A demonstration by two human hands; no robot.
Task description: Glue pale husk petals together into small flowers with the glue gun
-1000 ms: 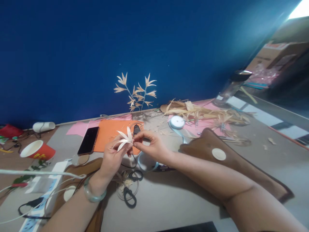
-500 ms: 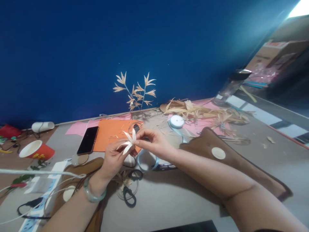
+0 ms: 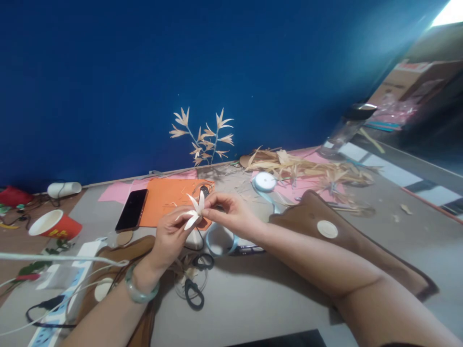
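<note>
A pale flower with several pointed petals (image 3: 196, 208) is between my two hands, over the near edge of the orange sheet (image 3: 162, 197). My left hand (image 3: 172, 235) is closed on its lower left side. From the right, my right hand (image 3: 231, 214) pinches the flower's base with thumb and finger. Behind them, two stems of similar dried flowers (image 3: 206, 140) stand upright against the blue wall. Black-handled scissors (image 3: 194, 294) lie just below my hands, their blades hidden under scraps. A ring of light blue ribbon (image 3: 221, 239) is beneath my right hand.
Left of the hands are a phone (image 3: 132, 210), a tilted red paper cup (image 3: 56, 224) and a white power strip (image 3: 68, 294) with cables. A ribbon spool (image 3: 265, 181), dried husks (image 3: 300, 166) and a brown cushion-like piece (image 3: 347, 241) lie to the right.
The flower has turned slightly between my fingers, its petals shifting a little to the right. Both arms are nearly still.
</note>
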